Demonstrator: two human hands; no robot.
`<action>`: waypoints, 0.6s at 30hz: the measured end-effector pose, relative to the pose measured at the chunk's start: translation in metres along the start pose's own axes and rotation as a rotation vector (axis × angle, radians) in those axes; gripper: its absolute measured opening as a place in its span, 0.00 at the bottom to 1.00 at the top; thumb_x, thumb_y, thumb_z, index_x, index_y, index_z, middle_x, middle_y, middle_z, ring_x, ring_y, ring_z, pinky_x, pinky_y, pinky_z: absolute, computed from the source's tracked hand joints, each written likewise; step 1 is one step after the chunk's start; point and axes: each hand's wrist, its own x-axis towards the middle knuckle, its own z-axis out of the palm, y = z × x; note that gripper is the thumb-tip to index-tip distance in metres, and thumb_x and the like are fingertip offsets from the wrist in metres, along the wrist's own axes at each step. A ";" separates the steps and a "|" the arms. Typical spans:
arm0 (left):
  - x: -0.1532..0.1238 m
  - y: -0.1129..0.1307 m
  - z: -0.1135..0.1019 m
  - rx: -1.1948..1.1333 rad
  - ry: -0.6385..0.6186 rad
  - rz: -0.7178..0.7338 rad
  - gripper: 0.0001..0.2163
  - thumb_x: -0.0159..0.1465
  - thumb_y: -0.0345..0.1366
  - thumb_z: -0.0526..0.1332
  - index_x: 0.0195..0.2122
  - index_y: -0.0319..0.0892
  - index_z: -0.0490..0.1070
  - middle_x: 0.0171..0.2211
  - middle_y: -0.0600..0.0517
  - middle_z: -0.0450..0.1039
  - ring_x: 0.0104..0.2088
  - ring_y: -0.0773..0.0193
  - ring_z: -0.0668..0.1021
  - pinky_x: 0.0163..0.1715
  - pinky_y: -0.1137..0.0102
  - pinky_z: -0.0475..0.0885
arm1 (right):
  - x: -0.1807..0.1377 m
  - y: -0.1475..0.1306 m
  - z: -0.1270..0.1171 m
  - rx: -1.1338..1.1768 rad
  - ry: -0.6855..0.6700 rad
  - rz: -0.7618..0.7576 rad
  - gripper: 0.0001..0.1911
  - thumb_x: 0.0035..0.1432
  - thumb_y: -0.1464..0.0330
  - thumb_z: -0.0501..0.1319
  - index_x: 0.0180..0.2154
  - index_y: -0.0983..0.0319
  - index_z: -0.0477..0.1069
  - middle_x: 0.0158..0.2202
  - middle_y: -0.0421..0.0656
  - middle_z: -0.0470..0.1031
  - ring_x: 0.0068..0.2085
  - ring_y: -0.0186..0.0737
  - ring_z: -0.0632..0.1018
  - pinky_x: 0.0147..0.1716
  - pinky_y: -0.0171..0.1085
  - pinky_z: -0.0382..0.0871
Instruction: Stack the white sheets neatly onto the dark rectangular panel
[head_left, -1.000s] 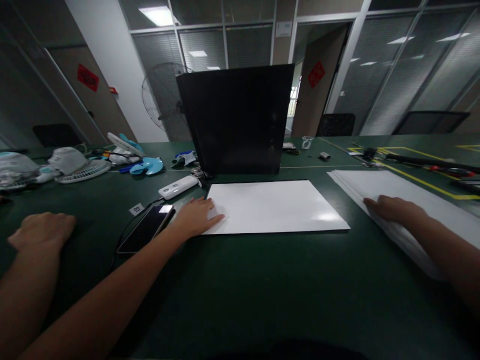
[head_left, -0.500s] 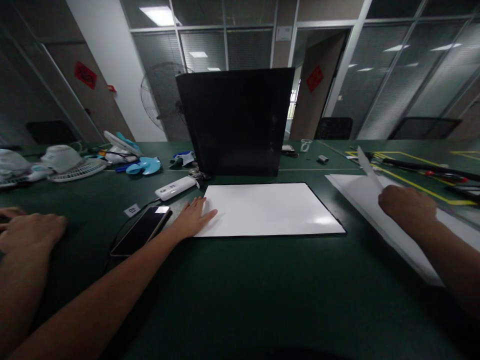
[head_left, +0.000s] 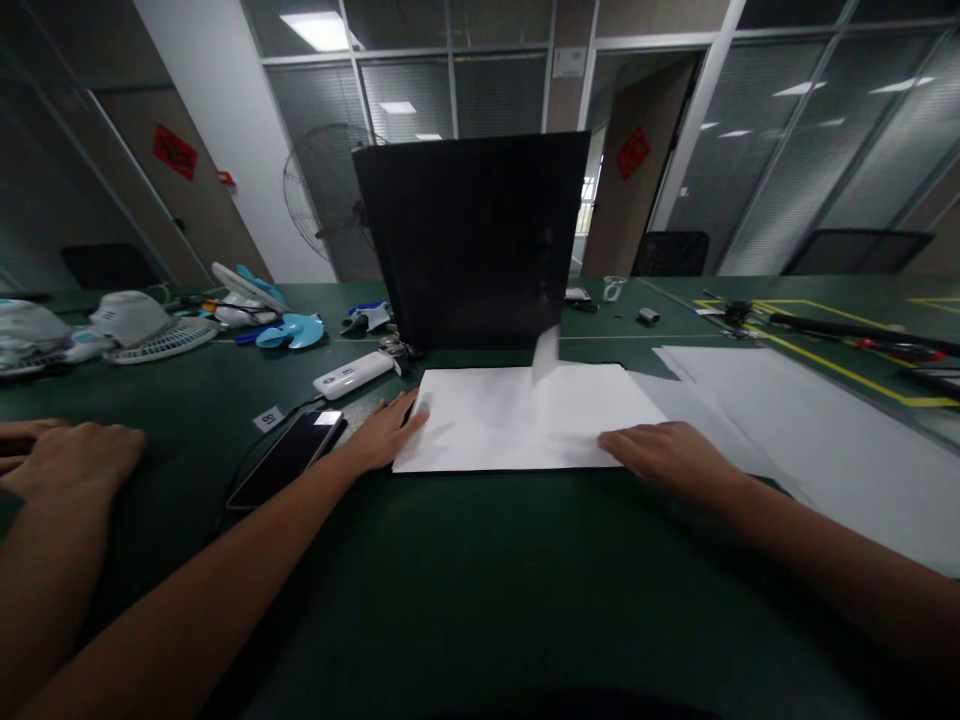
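My left hand (head_left: 386, 432) lies flat and open on the left edge of a white board (head_left: 442, 430) with a thin black rim, which lies on the dark green table (head_left: 480, 580). My right hand (head_left: 660, 455) is at the board's near right corner and holds a white sheet of paper (head_left: 577, 405). The sheet is spread across the board, blurred by motion, and its far corner curls up. A stack of white paper (head_left: 795, 410) lies to the right of the board.
A black panel (head_left: 472, 240) stands upright behind the board. A phone (head_left: 289, 458) with a cable and a white power bank (head_left: 352, 375) lie left of my left hand. Another person's hand (head_left: 75, 455) rests at far left. Fan parts (head_left: 161, 340) and tools (head_left: 825, 325) sit at the back.
My right hand lifted a sheet from the stack on the right and carried it leftwards over the white board. My left hand stayed on the board's left edge.
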 end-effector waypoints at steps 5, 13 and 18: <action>0.000 0.000 0.001 0.018 0.026 0.014 0.39 0.74 0.58 0.34 0.77 0.37 0.48 0.75 0.42 0.52 0.75 0.48 0.57 0.74 0.50 0.49 | 0.000 -0.010 0.015 0.168 0.191 -0.154 0.20 0.70 0.69 0.57 0.60 0.58 0.74 0.56 0.49 0.79 0.52 0.48 0.82 0.48 0.50 0.81; -0.001 0.000 0.000 0.073 -0.030 0.062 0.44 0.70 0.66 0.44 0.78 0.38 0.47 0.76 0.39 0.46 0.76 0.43 0.53 0.74 0.46 0.47 | 0.009 -0.018 0.009 0.270 0.266 -0.205 0.21 0.72 0.69 0.55 0.62 0.57 0.75 0.60 0.46 0.76 0.57 0.48 0.80 0.54 0.53 0.80; -0.002 -0.001 -0.002 0.092 -0.040 0.097 0.40 0.70 0.66 0.48 0.76 0.48 0.55 0.76 0.43 0.48 0.76 0.40 0.53 0.72 0.42 0.49 | 0.013 -0.023 0.007 0.401 0.268 -0.186 0.25 0.71 0.69 0.56 0.66 0.51 0.71 0.64 0.42 0.73 0.61 0.45 0.77 0.60 0.53 0.76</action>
